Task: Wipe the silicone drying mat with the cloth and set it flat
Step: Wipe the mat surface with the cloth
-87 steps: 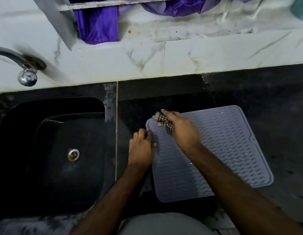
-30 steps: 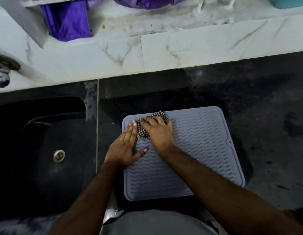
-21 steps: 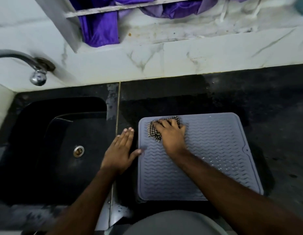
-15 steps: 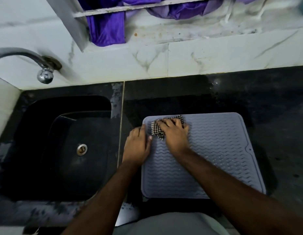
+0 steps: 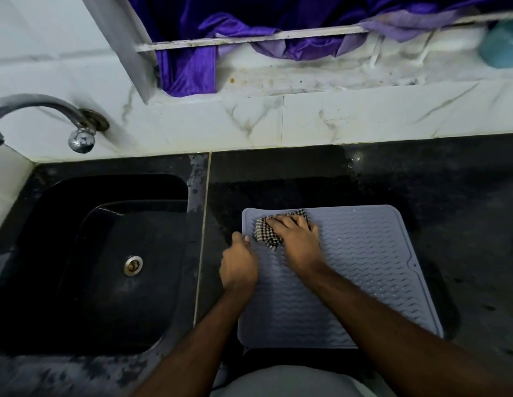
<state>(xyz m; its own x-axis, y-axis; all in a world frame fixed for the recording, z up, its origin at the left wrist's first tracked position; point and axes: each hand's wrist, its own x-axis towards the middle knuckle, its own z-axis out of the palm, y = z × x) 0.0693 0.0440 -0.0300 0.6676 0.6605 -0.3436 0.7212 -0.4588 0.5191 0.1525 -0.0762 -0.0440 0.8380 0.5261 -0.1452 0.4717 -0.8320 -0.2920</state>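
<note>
One black sink sat at the left of the dark worktop, under a single tap. Just right of the seam, the left hand had curled its fingers closed on the left edge of the one grey silicone drying mat, where half a second earlier it had only rested there and, just before that, lay open and flat on the worktop beside it. That pinch suggested the mat was being anchored so the wiping would not drag it. The right hand pressed flat, fingers spread, on the single checked cloth at the mat's far left corner, little moved from before. The mat lay flat, droplets visible toward its right side, so the wiping looked unfinished. Purple fabric hung on the ledge above.
</note>
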